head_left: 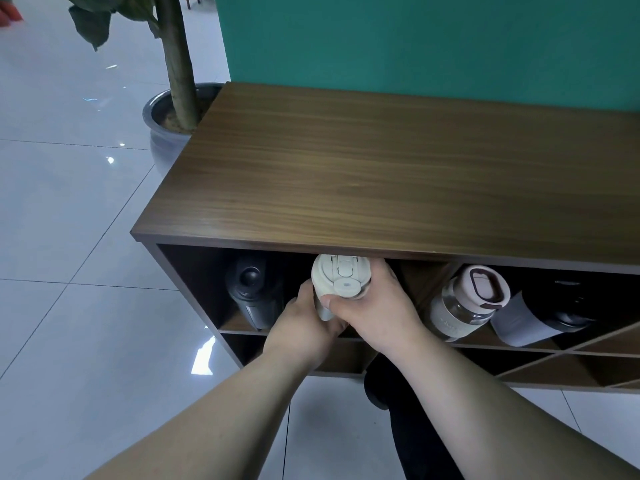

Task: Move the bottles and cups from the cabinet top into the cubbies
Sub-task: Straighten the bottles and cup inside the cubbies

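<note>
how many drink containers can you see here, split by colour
black: 2, a bottle in the left cubby and a cup at far right
white or cream: 1, the cup held in both hands
clear glass: 1, the cup with a pale lid
grey: 1, the cup
total: 5

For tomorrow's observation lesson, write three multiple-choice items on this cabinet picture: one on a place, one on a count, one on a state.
1. Where is the black bottle?
A. On the cabinet top
B. In the left cubby
C. On the floor

2. How many hands grip the white cup?
A. None
B. One
C. Two

3. How does the glass cup sit?
A. Leaning
B. Upside down
C. Lidless

Answers: 1 B, it stands under the cabinet top, left of the white cup. 2 C, left hand and right hand both wrap it. 3 A, its lidded top tilts toward the camera.
</note>
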Available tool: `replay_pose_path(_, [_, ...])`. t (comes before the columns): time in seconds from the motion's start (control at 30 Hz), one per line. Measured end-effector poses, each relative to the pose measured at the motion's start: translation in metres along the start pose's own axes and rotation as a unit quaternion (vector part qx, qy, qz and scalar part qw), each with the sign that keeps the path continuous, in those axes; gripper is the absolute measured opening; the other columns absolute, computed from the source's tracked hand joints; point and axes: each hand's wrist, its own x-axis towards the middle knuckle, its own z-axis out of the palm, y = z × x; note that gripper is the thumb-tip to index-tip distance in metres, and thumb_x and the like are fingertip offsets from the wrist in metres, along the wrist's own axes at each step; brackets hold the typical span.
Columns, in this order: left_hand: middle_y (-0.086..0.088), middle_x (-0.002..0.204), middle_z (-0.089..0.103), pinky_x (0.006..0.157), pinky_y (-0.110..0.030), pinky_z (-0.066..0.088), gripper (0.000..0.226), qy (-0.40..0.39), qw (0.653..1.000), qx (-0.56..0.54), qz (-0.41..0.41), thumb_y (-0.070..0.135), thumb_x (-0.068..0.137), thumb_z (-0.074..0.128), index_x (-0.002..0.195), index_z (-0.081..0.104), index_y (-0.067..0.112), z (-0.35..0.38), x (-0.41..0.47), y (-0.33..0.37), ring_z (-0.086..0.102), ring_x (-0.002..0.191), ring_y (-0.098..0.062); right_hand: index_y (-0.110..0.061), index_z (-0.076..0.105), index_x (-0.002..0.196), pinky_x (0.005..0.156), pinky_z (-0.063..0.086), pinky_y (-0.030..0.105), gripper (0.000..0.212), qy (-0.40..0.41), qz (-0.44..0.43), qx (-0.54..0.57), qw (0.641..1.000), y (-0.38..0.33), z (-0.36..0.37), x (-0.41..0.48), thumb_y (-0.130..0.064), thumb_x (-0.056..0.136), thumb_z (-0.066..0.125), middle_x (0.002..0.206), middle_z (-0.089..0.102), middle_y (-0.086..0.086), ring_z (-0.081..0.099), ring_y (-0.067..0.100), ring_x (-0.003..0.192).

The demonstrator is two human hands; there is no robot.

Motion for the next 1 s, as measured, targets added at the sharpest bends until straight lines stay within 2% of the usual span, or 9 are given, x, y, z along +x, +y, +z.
replay_pose_path(0.13, [0.004,0.105,0.068,0.072,-0.034,0.053,0.043,-0.03,0.999,0.024,-0.031,0.053,0.083,0.064,0.112,0.048,0.026,-0.006,-0.004,-0.004,0.067,0.092,-0.021,-0.029,0.041,0.131,0.106,0.039,0.034,0.093,0.034,-0.042,-0.08,0.995,-0.011,-0.005,-0.019,-0.058,0.05,0.076,0.13,0.045,-0.009,0.041,0.014,0.13])
replay_pose_path(0.23, [-0.001,0.093,0.073,0.066,-0.034,0.055,0.057,-0.093,0.991,0.085,-0.031,0.063,0.066,0.057,0.101,0.061,0.018,-0.018,-0.009,-0.018,0.067,0.081,-0.024,-0.023,0.036,0.141,0.119,0.024,0.04,0.09,0.058,-0.135,-0.173,0.974,-0.025,-0.006,-0.047,-0.059,0.062,0.064,0.143,0.041,-0.005,0.025,0.019,0.144])
replay_pose_path(0.3, [-0.007,0.099,0.073,0.069,-0.036,0.053,0.049,-0.122,0.985,0.115,-0.033,0.056,0.072,0.056,0.1,0.064,0.016,-0.03,-0.012,-0.029,0.069,0.091,-0.029,-0.024,0.033,0.148,0.121,0.017,0.033,0.084,0.031,-0.2,-0.187,0.961,-0.034,0.0,-0.064,-0.054,0.073,0.058,0.152,0.035,-0.009,0.016,0.012,0.148])
replay_pose_path(0.4, [-0.011,0.106,0.069,0.08,-0.041,0.054,0.014,-0.126,0.983,0.117,-0.059,0.037,0.083,0.058,0.087,0.06,0.024,-0.048,-0.014,-0.048,0.066,0.097,-0.028,-0.029,0.033,0.151,0.114,0.011,0.012,0.074,-0.054,-0.248,-0.159,0.954,-0.047,0.018,-0.077,-0.048,0.082,0.055,0.148,0.035,-0.019,0.015,-0.016,0.136])
replay_pose_path(0.47, [-0.004,0.113,0.069,0.082,-0.039,0.058,0.038,-0.094,0.99,0.073,-0.074,0.045,0.07,0.062,0.105,0.061,0.03,-0.059,-0.017,-0.063,0.068,0.104,-0.026,-0.033,0.025,0.154,0.106,0.005,0.003,0.077,-0.11,-0.227,-0.125,0.96,-0.054,0.035,-0.073,-0.045,0.085,0.058,0.153,0.027,-0.022,0.01,-0.021,0.133])
replay_pose_path(0.53, [-0.006,0.122,0.069,0.076,-0.034,0.055,0.072,-0.034,0.993,0.04,-0.11,0.045,0.071,0.068,0.135,0.048,0.018,-0.065,-0.017,-0.076,0.068,0.106,-0.026,-0.031,0.017,0.156,0.109,0.007,0.008,0.084,-0.105,-0.196,-0.099,0.97,-0.058,0.051,-0.062,-0.043,0.087,0.062,0.162,0.018,-0.017,0.011,-0.008,0.144])
replay_pose_path(0.63, [-0.009,0.116,0.071,0.066,-0.033,0.051,0.068,0.005,0.988,0.02,-0.15,0.042,0.081,0.067,0.136,0.04,0.014,-0.07,-0.016,-0.089,0.067,0.095,-0.026,-0.023,0.012,0.158,0.109,0.007,0.013,0.094,-0.08,-0.138,-0.072,0.985,-0.062,0.073,-0.042,-0.042,0.085,0.069,0.166,0.015,-0.006,0.012,0.008,0.15])
replay_pose_path(0.83, [-0.002,0.121,0.07,0.079,-0.035,0.052,0.07,0.048,0.993,-0.014,-0.102,0.048,0.079,0.078,0.132,0.044,0.019,-0.077,0.003,-0.102,0.067,0.108,-0.031,-0.024,0.022,0.154,0.101,0.016,0.009,0.101,-0.043,-0.085,-0.014,0.995,-0.059,0.097,-0.012,-0.033,0.073,0.082,0.154,0.035,-0.002,0.03,0.01,0.141])
replay_pose_path(1.0, [0.007,0.127,0.074,0.097,-0.037,0.056,0.086,0.037,0.997,-0.056,-0.043,0.055,0.071,0.081,0.144,0.047,0.027,-0.078,0.017,-0.109,0.068,0.116,-0.023,-0.03,0.031,0.147,0.111,0.035,0.029,0.097,-0.05,-0.064,0.008,0.997,-0.051,0.105,0.0,-0.035,0.066,0.084,0.145,0.046,-0.006,0.043,0.011,0.135])
